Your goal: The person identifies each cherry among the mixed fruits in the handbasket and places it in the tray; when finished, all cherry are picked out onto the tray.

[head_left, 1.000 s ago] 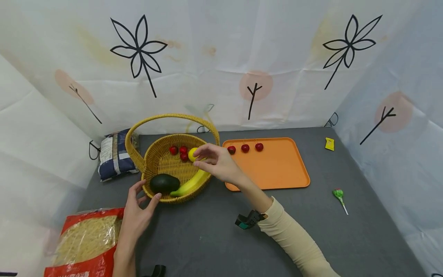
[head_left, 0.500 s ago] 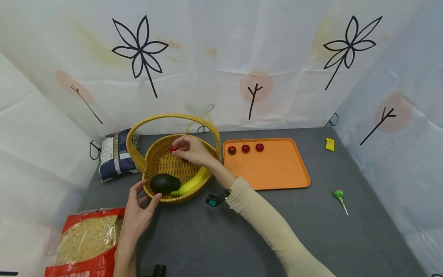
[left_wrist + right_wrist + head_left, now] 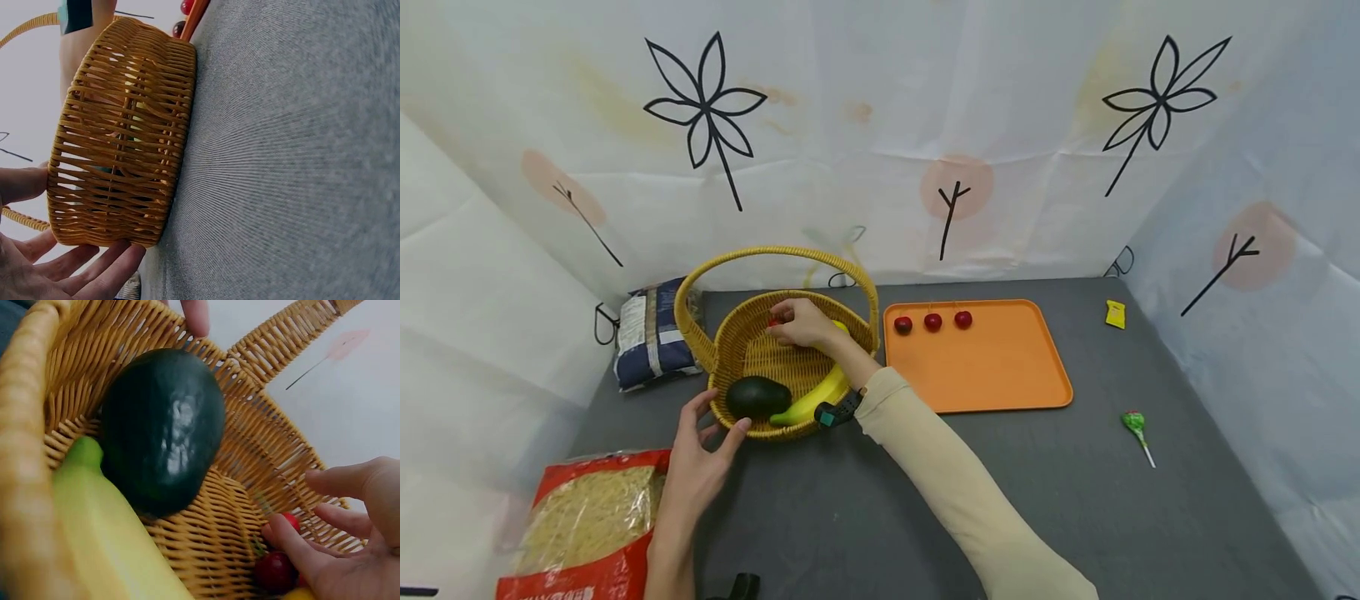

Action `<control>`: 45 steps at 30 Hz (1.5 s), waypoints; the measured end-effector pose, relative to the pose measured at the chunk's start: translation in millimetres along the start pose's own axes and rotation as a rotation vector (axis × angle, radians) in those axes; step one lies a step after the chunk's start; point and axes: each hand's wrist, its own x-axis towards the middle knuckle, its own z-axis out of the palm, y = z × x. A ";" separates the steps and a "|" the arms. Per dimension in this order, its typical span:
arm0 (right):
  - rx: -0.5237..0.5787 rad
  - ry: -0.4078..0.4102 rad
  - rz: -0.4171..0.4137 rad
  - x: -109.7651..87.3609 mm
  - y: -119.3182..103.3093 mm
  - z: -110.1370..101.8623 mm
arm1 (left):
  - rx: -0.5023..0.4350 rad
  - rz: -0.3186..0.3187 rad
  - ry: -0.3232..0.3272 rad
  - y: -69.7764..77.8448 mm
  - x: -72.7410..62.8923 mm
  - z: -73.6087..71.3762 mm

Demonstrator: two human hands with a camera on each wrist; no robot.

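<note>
My left hand [image 3: 696, 467] holds the near left rim of a yellow wicker basket [image 3: 730, 346]. In the left wrist view its fingers [image 3: 109, 275] lie along the basket's woven outer wall, the thumb at the rim. My right hand [image 3: 805, 325] reaches inside, fingertips around a small red fruit [image 3: 291, 520] at the back; a gap shows between thumb and fingers. Beside it lies a dark red cherry [image 3: 275, 572], with a yellow fruit [image 3: 299, 594] partly hidden. An avocado [image 3: 757, 397] and a banana [image 3: 812, 400] lie at the basket's front.
An orange tray [image 3: 977, 375] with three cherries [image 3: 932, 322] stands right of the basket. Farther right are a yellow-wrapped candy [image 3: 1116, 314] and a green lollipop [image 3: 1135, 423]. A blue-and-white bag [image 3: 655, 337] lies behind left, a red noodle bag [image 3: 587, 521] at front left.
My right hand has moved left from the yellow fruit to the red fruit at the back of the basket. The left hand stays at the rim.
</note>
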 end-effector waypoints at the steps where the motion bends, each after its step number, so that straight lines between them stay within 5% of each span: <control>1: 0.031 -0.005 0.009 1.2 0.9 2.0 | -0.002 0.001 -0.002 0.2 -0.1 0.2; 7: 0.142 0.021 0.025 4.6 4.1 12.8 | -0.008 0.015 0.010 1.0 -0.2 1.9; 18: 0.096 -0.022 0.058 7.1 8.7 24.5 | 0.004 0.006 0.019 2.2 -0.9 1.7; 30: 0.022 0.106 0.052 7.9 11.8 29.6 | 0.002 0.015 0.024 1.5 -0.5 2.5; 40: -0.090 0.012 0.044 8.0 9.6 27.1 | 0.003 0.004 0.013 0.7 -1.3 1.2; 45: -0.095 0.039 0.042 6.2 7.4 28.0 | 0.001 0.012 0.014 0.6 -1.4 1.3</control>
